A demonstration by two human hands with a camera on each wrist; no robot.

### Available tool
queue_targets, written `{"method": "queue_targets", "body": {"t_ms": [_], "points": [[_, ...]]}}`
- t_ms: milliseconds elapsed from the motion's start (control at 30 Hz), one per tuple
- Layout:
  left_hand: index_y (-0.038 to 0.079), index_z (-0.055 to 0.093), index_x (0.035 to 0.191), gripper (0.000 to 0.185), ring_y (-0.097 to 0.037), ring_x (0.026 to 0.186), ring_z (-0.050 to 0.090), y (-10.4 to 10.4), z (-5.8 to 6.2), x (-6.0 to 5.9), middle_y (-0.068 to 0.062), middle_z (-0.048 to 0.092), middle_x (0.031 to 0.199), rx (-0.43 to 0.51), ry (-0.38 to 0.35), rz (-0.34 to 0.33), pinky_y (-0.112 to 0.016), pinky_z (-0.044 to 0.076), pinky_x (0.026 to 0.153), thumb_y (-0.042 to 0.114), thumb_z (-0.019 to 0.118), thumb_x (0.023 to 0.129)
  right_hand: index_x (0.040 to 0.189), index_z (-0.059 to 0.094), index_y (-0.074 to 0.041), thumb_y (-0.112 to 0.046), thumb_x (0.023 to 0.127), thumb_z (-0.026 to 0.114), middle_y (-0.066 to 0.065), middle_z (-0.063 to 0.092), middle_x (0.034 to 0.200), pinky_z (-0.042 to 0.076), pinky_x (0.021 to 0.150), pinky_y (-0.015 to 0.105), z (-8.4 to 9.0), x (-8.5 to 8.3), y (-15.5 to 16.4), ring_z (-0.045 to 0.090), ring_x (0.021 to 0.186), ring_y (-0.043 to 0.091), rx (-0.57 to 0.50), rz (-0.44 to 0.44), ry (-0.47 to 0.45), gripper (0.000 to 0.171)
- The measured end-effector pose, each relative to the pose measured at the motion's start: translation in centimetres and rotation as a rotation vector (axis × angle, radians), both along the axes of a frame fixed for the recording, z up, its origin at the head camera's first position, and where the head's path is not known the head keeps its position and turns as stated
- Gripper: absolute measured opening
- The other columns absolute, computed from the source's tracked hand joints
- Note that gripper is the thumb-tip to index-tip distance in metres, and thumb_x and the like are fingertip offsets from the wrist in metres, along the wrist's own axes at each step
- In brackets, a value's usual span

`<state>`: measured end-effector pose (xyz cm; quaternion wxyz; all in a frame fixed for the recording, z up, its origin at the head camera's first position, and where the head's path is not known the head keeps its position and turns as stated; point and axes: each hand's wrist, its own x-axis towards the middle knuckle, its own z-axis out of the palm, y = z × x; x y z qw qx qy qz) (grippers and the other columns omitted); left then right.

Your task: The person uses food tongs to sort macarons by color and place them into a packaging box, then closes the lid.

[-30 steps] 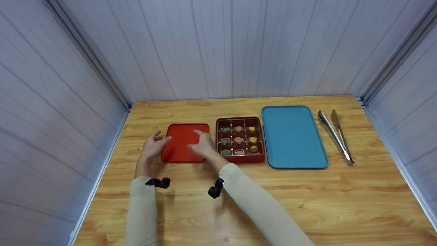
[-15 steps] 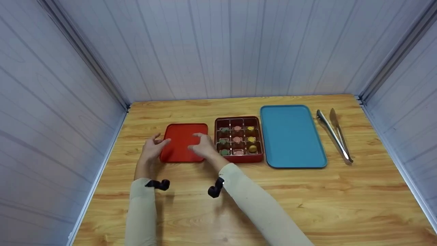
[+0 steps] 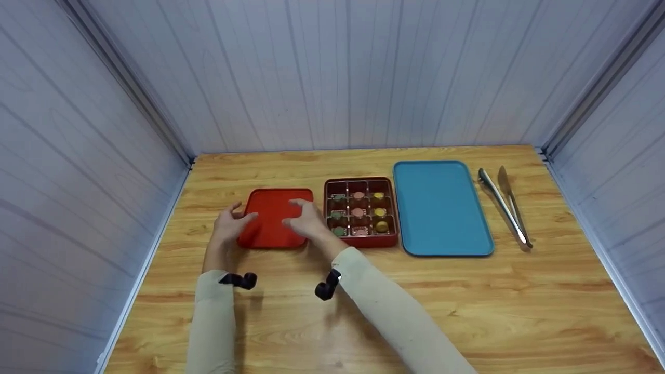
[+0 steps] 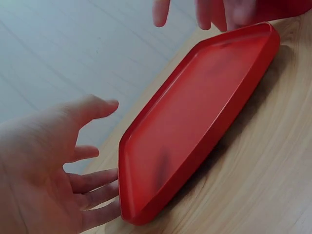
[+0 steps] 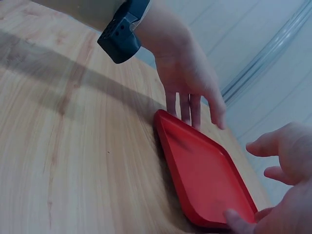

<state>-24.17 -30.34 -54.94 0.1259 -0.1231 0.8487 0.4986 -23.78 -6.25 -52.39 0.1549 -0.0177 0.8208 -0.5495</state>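
We note the left hand [image 3: 227, 227] and right hand [image 3: 306, 222] flanking the red lid [image 3: 274, 218], fingers spread and relaxed, gripping nothing; fingertip contact with its edges seems likely but is unclear. The lid lies flat on the table [image 3: 467, 306], already off the compartment box [image 3: 360, 213], its sweets uncovered; blue tray [image 3: 440, 208] still bare.
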Motion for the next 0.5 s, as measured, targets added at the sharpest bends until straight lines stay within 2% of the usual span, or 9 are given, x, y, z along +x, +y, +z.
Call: {"method": "queue_targets", "body": {"t_ms": [100,200,233,433,500], "points": [[0.001,0.026,0.178,0.083,-0.049,0.16,0.046,0.0,-0.1,0.0,-0.037,0.046,0.171,-0.015,0.015,0.034,-0.059,0.044,0.133,0.028,0.069,0.112,0.165,0.058,-0.013,-0.012,0.102,0.08,0.012,0.057,0.171,0.059,0.116,0.043,0.4,0.1,0.0,0.072,0.129,0.03,-0.019,-0.003,0.007,0.066],[0.001,0.029,0.177,0.082,-0.048,0.157,0.049,-0.3,-0.4,-0.1,-0.037,0.048,0.168,-0.015,0.022,0.066,-0.058,0.046,0.13,0.022,0.071,0.111,0.167,0.054,-0.012,-0.012,0.103,0.08,0.011,0.055,0.174,0.056,0.121,0.044,0.7,0.0,0.2,0.066,0.145,0.031,-0.051,-0.006,0.007,0.069],[0.001,0.03,0.177,0.081,-0.048,0.157,0.049,-0.4,-0.3,-0.1,-0.036,0.048,0.168,-0.014,0.019,0.077,-0.057,0.046,0.13,0.02,0.072,0.11,0.168,0.053,-0.013,-0.012,0.103,0.08,0.011,0.054,0.175,0.057,0.12,0.043,0.8,-0.1,0.2,0.065,0.145,0.03,-0.061,-0.009,0.003,0.071],[0.003,0.028,0.178,0.089,-0.047,0.154,0.051,-0.5,0.2,0.2,-0.035,0.048,0.167,-0.013,0.038,0.082,-0.058,0.047,0.13,0.015,0.077,0.105,0.17,0.052,-0.018,-0.012,0.102,0.08,0.015,0.048,0.178,0.052,0.126,0.044,1.2,-0.4,0.8,0.055,0.157,0.031,-0.11,-0.047,-0.007,0.074],[0.004,0.028,0.178,0.09,-0.046,0.147,0.056,-0.5,0.2,0.3,-0.034,0.051,0.163,-0.017,0.051,0.075,-0.058,0.051,0.126,0.013,0.079,0.104,0.169,0.053,-0.016,-0.01,0.102,0.079,0.018,0.049,0.177,0.048,0.132,0.047,1.3,-0.6,1.1,0.046,0.166,0.034,-0.144,-0.059,-0.002,0.072]]}}
